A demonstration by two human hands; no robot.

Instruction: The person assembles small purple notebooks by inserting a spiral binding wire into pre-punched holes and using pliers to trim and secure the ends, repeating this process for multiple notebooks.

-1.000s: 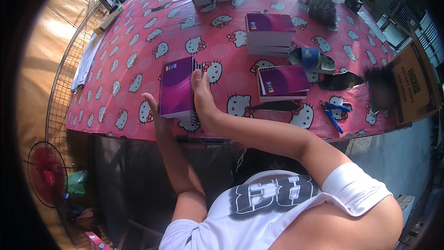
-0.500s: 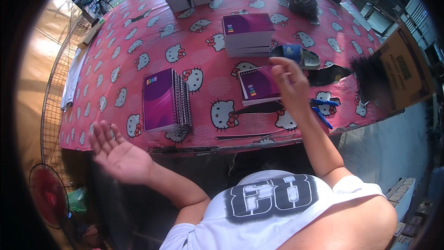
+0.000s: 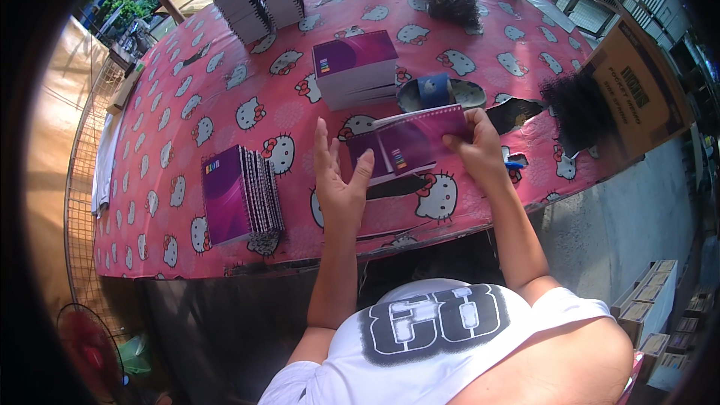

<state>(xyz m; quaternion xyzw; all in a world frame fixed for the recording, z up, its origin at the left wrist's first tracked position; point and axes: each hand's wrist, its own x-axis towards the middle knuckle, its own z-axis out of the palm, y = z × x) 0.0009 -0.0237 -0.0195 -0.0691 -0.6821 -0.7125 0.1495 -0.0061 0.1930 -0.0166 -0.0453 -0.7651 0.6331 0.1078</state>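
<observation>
Right fingers (image 3: 454,144): closed on purple spiral notebook (image 3: 424,135), near surface's (image 3: 135,165) front edge
Left fingers (image 3: 323,146): spread wide, empty

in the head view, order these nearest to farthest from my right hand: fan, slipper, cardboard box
1. Slipper: just beyond the right hand, slightly left.
2. Cardboard box: off to the hand's right.
3. Fan: far left, near the picture's lower corner.

The left forearm (image 3: 333,277) rises nearly upright to a left grip (image 3: 341,189) with fingers raised and thumb spread apart, while the right forearm (image 3: 521,229) slants inward to a curled, pinching right grip (image 3: 478,148).
</observation>
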